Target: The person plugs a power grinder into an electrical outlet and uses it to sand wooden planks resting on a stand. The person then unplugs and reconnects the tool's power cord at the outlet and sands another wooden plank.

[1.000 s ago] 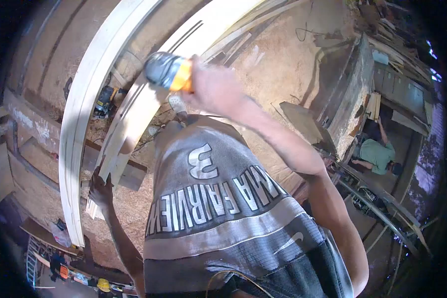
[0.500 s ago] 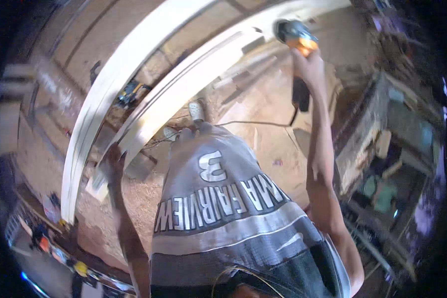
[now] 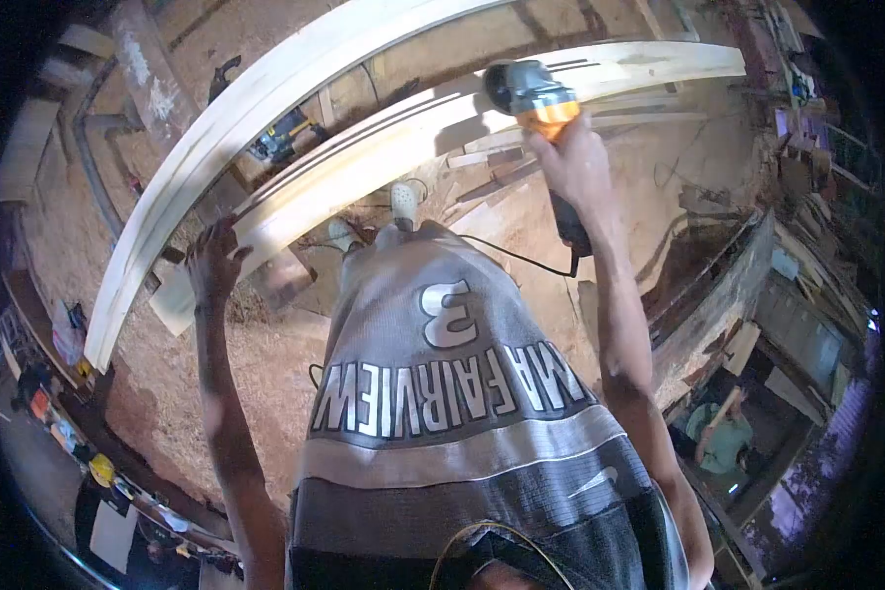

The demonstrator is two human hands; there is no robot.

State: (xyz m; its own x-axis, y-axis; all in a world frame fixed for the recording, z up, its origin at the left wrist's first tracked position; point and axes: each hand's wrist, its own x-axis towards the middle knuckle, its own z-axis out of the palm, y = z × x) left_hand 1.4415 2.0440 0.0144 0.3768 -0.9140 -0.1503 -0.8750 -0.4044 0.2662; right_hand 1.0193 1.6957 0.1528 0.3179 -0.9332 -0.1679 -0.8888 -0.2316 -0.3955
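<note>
Though the angle grinder (image 3: 551, 106) looks heavy, the right hand (image 3: 577, 169) clasps its rigid mid-body; the left hand (image 3: 212, 270) touches timber (image 3: 383, 146), grasp unclear.

Brown dusty floor (image 3: 167, 413), perhaps a low wall (image 3: 715, 313) at right, purplish light (image 3: 824, 487) beyond.

Grinder (image 3: 546, 106) over near board (image 3: 393, 147), far board (image 3: 236, 123) beyond, second tool (image 3: 283, 138) between
</note>
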